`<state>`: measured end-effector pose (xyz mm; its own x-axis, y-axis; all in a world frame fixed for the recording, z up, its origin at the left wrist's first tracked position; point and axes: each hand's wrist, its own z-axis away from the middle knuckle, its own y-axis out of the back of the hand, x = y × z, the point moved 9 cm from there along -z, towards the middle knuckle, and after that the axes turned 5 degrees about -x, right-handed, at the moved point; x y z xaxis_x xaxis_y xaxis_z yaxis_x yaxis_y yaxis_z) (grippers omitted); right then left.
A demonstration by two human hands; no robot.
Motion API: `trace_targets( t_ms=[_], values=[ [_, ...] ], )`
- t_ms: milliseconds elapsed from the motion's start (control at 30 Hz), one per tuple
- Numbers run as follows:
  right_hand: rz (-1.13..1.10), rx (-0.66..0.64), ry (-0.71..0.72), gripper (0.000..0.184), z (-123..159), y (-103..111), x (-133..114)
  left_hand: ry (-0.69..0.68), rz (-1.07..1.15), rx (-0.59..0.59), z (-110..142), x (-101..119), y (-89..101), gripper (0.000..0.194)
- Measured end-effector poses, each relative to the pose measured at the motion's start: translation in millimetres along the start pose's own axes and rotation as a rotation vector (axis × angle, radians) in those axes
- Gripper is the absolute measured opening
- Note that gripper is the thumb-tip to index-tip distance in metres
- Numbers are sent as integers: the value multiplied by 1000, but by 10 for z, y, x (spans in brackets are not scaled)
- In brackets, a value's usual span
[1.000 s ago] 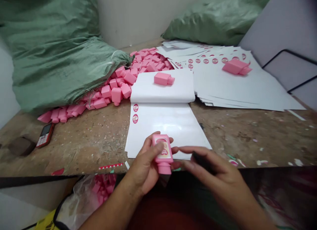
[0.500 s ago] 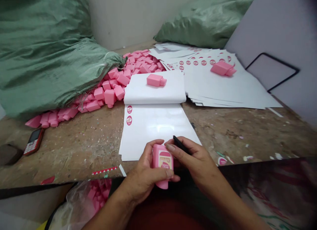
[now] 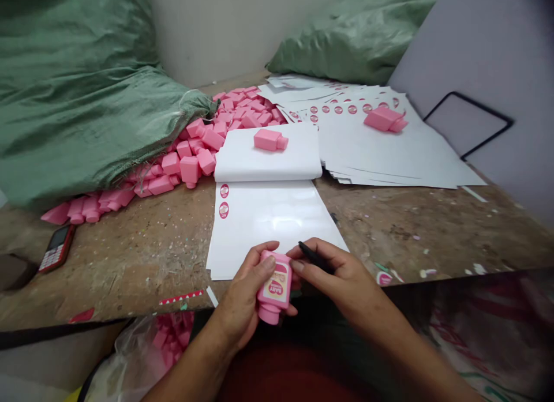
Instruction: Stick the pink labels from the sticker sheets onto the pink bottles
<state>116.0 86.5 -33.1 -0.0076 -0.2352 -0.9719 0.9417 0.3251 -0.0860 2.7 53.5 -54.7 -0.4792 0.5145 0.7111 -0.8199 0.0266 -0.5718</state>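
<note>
My left hand [image 3: 242,292] is shut on a pink plastic bottle [image 3: 275,289], which tilts with its cap down and to the left. Its label reads "BABY". My right hand [image 3: 335,272] holds a thin black pen [image 3: 315,258] between its fingers, and its fingertips are against the far side of the bottle. Both hands are over the near end of a stack of white sticker sheets [image 3: 268,229], whose top sheet is folded back. Two round pink stickers [image 3: 224,201] remain on that sheet's left edge.
Several pink bottles lie heaped [image 3: 190,160] on the worn wooden table [image 3: 147,258], spilling from a green woven sack [image 3: 86,108]. More sticker sheets [image 3: 389,154] and a red mobile phone [image 3: 57,248] lie there. A plastic bag [image 3: 138,356] holding pink bottles sits below the table edge.
The bottle has rotated and tilted, its cap swinging left and its label now uncovered by my left thumb. My right hand has stayed close with the pen. The view has shifted slightly.
</note>
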Motion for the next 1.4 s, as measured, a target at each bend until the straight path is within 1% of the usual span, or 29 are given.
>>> trace_targets(
  t_ms=[67,167,267,333,467,567,667,767,833,933,1000,1100,1200,1267,1333,1400],
  values=[
    [-1,-13,2,19,9,1,2,8,-8,5,5,3,3,42],
    [81,47,67,23,66,80,-83,12,-26,10,30,24,-4,50],
    [270,58,192,19,163,88,-255,9,-19,21,59,34,-10,55],
    [436,54,290,18,235,52,-374,-13,-14,31,71,45,-8,53],
    [741,134,479,16,365,2,-551,-70,-52,54,79,80,6,49],
    [878,176,588,16,423,-50,-619,-72,-64,61,81,83,10,50],
    [952,196,652,14,449,-93,-649,-67,-104,66,81,87,13,50],
    [982,203,685,14,462,-115,-654,-68,-135,74,72,86,22,49],
    [963,190,666,14,449,-109,-635,-75,-139,74,63,85,26,49],
    [896,153,602,16,406,-86,-596,-95,-123,75,58,91,31,50],
    [872,128,593,17,388,-91,-594,-102,-108,76,60,94,30,49],
    [930,112,664,18,403,-142,-633,-107,-88,79,66,100,25,47],
    [1040,144,765,19,450,-193,-667,-108,-69,77,67,104,11,47],
    [1061,161,798,18,477,-208,-668,-113,-55,80,69,111,8,47],
    [980,169,764,15,476,-170,-654,-121,-49,81,75,120,7,47],
    [825,176,665,12,448,-86,-612,-136,-67,78,85,137,6,46]
  ],
)
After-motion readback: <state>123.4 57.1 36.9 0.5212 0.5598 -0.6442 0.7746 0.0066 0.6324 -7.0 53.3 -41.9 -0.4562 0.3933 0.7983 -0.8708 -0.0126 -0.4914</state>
